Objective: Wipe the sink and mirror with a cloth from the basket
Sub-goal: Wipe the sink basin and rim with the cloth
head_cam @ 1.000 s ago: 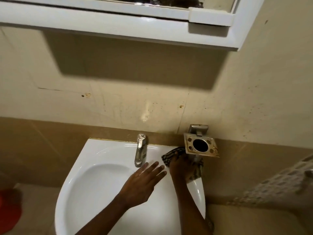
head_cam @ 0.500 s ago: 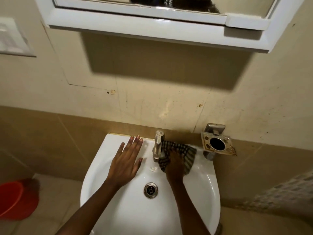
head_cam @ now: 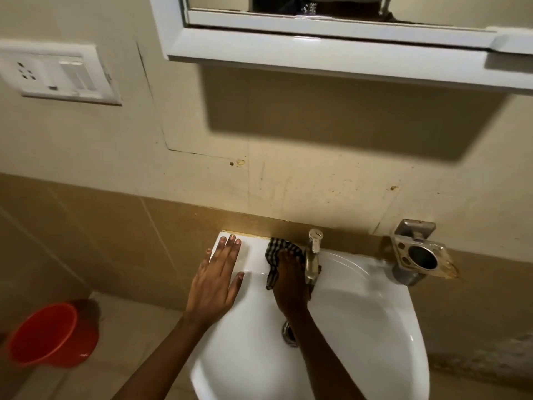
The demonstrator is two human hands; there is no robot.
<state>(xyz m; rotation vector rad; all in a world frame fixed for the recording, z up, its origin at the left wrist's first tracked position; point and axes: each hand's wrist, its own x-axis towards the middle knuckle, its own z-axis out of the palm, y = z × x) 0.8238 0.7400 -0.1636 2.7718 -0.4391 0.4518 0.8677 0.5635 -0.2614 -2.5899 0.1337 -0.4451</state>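
A white sink (head_cam: 375,307) hangs on the tiled wall, with a metal tap (head_cam: 313,255) at its back rim. My right hand (head_cam: 290,281) presses a black-and-white checked cloth (head_cam: 274,251) onto the back rim, just left of the tap. My left hand (head_cam: 216,281) lies flat with fingers spread on the sink's back left corner. The drain (head_cam: 288,333) is partly hidden behind my right forearm. Only the lower edge of the mirror (head_cam: 317,7) in its white frame (head_cam: 317,53) shows at the top.
A metal toothbrush holder (head_cam: 421,255) juts from the wall right of the sink. An orange bucket (head_cam: 52,333) stands on the floor at lower left. A white switch and socket plate (head_cam: 57,73) is on the wall at upper left.
My right hand has slid the cloth leftward along the sink's back rim, from the right of the tap to its left. My left hand moved to the back left corner.
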